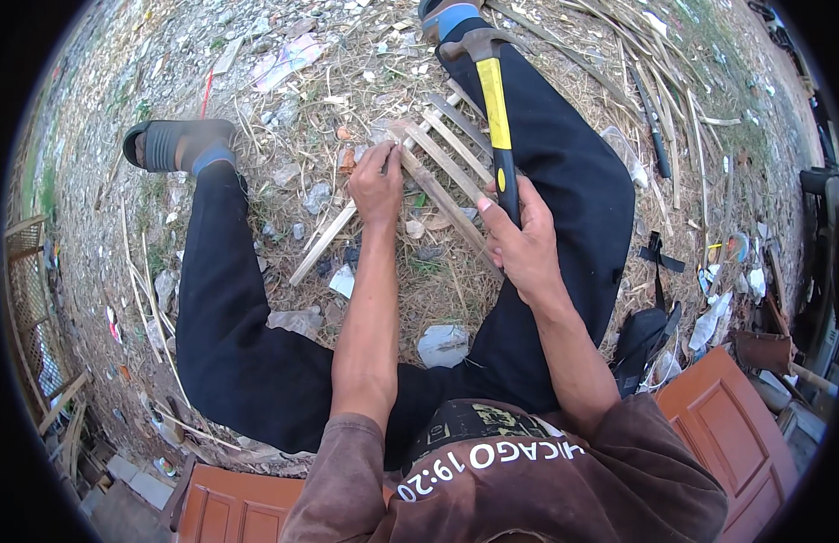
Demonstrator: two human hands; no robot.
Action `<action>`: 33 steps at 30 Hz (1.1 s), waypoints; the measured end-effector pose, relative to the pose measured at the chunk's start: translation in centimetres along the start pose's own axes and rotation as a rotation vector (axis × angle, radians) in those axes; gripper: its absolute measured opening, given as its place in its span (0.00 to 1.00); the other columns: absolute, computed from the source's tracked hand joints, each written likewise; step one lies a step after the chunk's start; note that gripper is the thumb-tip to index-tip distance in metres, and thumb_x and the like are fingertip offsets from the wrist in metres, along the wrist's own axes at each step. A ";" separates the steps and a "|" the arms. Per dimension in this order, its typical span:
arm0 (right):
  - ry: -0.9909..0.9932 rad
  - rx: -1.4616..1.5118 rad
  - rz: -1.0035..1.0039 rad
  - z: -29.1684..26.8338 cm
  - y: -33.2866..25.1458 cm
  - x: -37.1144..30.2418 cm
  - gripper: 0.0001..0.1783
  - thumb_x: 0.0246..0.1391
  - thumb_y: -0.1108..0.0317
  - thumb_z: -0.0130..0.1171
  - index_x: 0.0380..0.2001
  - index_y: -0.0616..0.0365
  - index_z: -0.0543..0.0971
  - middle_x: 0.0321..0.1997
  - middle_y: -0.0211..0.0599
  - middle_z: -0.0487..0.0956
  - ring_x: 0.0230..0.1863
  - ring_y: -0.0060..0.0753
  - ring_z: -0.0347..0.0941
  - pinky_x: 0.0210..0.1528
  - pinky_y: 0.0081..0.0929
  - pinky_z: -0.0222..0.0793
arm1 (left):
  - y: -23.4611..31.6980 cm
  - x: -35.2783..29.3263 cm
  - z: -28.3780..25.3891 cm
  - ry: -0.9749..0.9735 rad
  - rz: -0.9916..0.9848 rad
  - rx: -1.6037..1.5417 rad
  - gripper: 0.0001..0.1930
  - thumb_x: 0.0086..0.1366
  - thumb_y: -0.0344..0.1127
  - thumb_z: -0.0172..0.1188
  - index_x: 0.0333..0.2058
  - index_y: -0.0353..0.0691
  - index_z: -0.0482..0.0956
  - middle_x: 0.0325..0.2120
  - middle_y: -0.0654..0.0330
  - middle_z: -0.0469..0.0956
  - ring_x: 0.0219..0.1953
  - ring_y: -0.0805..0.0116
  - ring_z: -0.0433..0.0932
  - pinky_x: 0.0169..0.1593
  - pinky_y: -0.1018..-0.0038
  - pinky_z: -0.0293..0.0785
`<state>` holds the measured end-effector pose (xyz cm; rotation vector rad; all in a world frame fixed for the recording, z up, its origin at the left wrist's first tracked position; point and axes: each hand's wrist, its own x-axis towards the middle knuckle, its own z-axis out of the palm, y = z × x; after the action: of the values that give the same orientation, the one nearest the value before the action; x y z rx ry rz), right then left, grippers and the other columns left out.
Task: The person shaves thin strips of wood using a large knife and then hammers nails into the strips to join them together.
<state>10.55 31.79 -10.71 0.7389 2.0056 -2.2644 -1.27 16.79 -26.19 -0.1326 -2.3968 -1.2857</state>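
Note:
My right hand (pixel 523 237) is closed around the lower black end of a claw hammer (pixel 498 104), its yellow-and-black handle upright and its metal head over my right thigh. Between my legs lies a small frame of thin wooden slats (pixel 446 201), several side by side across a longer crosswise strip (pixel 324 242). My left hand (pixel 377 188) is at the far end of the nearest slat, fingertips pinched together against the wood. Whatever those fingers hold is too small or hidden to make out.
Loose wooden strips (pixel 618 54) and a black-handled blade (pixel 657 131) lie at the far right. A black bag with straps (pixel 644 342) is beside my right leg. Red-brown panelled boards (pixel 731 439) stand behind me. Stones, dry grass and litter cover the ground.

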 end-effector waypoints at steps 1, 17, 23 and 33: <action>-0.009 0.011 0.023 0.1 -0.2 -0.1 0.13 0.60 0.65 0.62 0.42 0.61 0.72 0.23 0.19 0.64 0.23 0.09 0.57 0.23 0.16 0.54 | 0.5 0.2 0.2 -0.012 0.014 0.010 0.07 0.61 0.33 0.66 0.36 0.37 0.84 0.34 0.54 0.84 0.34 0.54 0.83 0.39 0.66 0.78; -0.157 0.219 -0.060 -3.1 -4.1 -2.9 0.15 0.59 0.67 0.63 0.44 0.59 0.70 0.25 0.21 0.69 0.17 0.09 0.61 0.17 0.13 0.54 | -0.1 1.0 0.9 -0.069 0.028 0.002 0.10 0.61 0.33 0.66 0.39 0.35 0.85 0.39 0.55 0.83 0.37 0.61 0.82 0.42 0.69 0.77; 0.234 -0.051 -0.147 -12.1 -3.4 -7.5 0.12 0.55 0.72 0.67 0.27 0.56 0.71 0.21 0.17 0.66 0.23 0.09 0.60 0.25 0.14 0.54 | -2.6 1.0 1.1 -0.128 -0.035 -0.069 0.13 0.63 0.32 0.65 0.45 0.32 0.83 0.42 0.53 0.83 0.38 0.65 0.82 0.42 0.73 0.77; 0.423 -0.769 0.063 -20.2 13.9 -18.9 0.21 0.44 0.62 0.73 0.35 0.63 0.76 0.33 0.44 0.76 0.33 0.46 0.74 0.38 0.38 0.69 | 0.8 0.2 0.0 -0.327 -0.140 -0.147 0.17 0.64 0.28 0.60 0.52 0.29 0.78 0.43 0.53 0.83 0.40 0.67 0.81 0.46 0.73 0.76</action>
<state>38.47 43.11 -17.94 1.1949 2.6823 -1.1655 -1.27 17.22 -25.47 -0.2385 -2.6185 -1.6135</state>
